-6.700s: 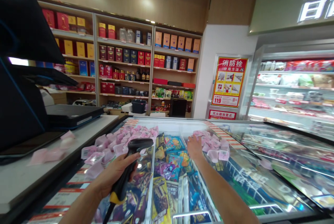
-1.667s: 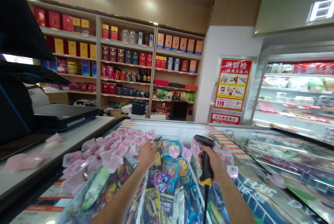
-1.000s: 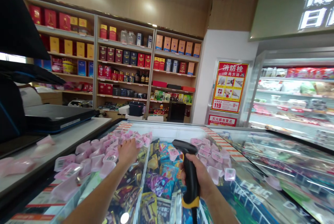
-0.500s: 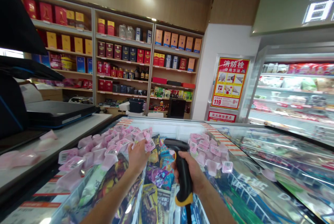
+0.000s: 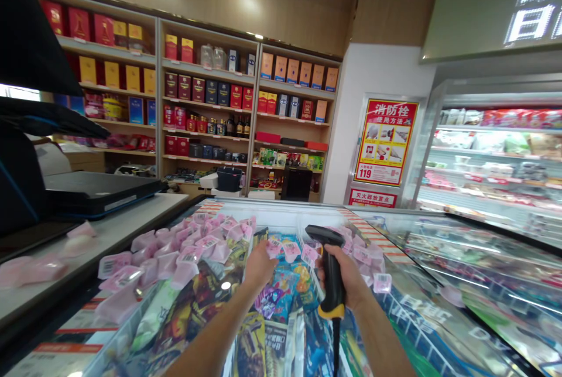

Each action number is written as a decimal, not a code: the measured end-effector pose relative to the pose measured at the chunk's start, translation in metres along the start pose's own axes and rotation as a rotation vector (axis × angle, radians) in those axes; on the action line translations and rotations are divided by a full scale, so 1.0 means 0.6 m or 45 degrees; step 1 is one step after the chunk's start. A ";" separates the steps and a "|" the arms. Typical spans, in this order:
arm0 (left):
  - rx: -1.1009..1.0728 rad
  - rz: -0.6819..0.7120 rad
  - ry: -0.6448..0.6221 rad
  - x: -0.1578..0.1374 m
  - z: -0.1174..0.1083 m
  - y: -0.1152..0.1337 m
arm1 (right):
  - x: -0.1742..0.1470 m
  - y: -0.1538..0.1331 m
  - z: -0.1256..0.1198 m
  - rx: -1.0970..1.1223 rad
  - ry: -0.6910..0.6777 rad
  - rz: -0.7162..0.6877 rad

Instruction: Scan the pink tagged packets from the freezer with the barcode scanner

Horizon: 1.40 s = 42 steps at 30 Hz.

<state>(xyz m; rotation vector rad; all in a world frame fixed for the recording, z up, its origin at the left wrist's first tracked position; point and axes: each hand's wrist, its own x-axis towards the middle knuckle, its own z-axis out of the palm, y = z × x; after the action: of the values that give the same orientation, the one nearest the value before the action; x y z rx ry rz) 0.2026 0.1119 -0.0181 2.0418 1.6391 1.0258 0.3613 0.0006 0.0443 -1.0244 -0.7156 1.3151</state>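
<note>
My right hand [image 5: 349,274] is wrapped round the handle of a black and yellow barcode scanner [image 5: 332,277], its head pointing left and its cable hanging down. My left hand [image 5: 260,266] is closed at the edge of a small pink translucent plastic cup [image 5: 274,247] with a barcode label. Between the hands are two more such pieces, a pink cup [image 5: 290,250] and a labelled pink cup [image 5: 308,254]. A large heap of pink cups [image 5: 206,242] lies to the left. Behind the scanner is a smaller pile of pink cups [image 5: 362,254], partly hidden.
Beneath lies a chest freezer with a glass top [image 5: 290,213] over wire baskets of bagged food [image 5: 250,336]. On the left counter [image 5: 171,204] stands a black flat device [image 5: 105,189] beside a few pink cups [image 5: 35,268]. Shelves of boxes [image 5: 211,90] stand behind.
My left hand has moved right, from the left heap to the middle, with a pink cup. The scanner in my right hand has shifted right. Pink cups now show between the hands.
</note>
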 end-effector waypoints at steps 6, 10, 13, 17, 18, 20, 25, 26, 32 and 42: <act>-0.038 0.077 -0.176 -0.007 0.047 0.048 | 0.012 -0.007 -0.021 -0.033 0.061 -0.041; 0.097 0.133 -0.154 -0.008 0.021 0.038 | 0.014 -0.001 -0.016 -0.078 0.073 -0.021; 0.275 0.104 -0.008 -0.005 -0.039 -0.002 | 0.009 0.010 -0.002 -0.098 0.050 -0.020; 0.544 0.048 0.149 -0.006 -0.122 -0.070 | 0.001 0.039 0.025 -0.202 -0.115 0.019; 0.598 0.052 0.150 -0.007 -0.135 -0.083 | -0.001 0.047 0.032 -0.246 -0.166 0.043; 0.683 0.087 0.131 -0.009 -0.149 -0.101 | -0.006 0.058 0.044 -0.321 -0.246 0.087; 0.788 0.205 0.101 -0.009 -0.139 -0.100 | -0.014 0.061 0.056 -0.366 -0.293 0.118; 0.796 0.225 0.093 -0.008 -0.136 -0.097 | -0.014 0.060 0.056 -0.365 -0.281 0.123; 0.763 0.294 -0.004 -0.001 -0.138 -0.088 | -0.015 0.058 0.053 -0.323 -0.244 0.102; 0.221 0.191 -0.120 0.014 -0.158 -0.104 | -0.019 0.056 0.053 -0.248 -0.283 0.083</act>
<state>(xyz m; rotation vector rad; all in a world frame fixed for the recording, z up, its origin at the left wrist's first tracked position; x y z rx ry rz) 0.0925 0.1208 0.0092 2.3189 1.5971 0.8450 0.3172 -0.0058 0.0285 -1.0735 -1.0009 1.4518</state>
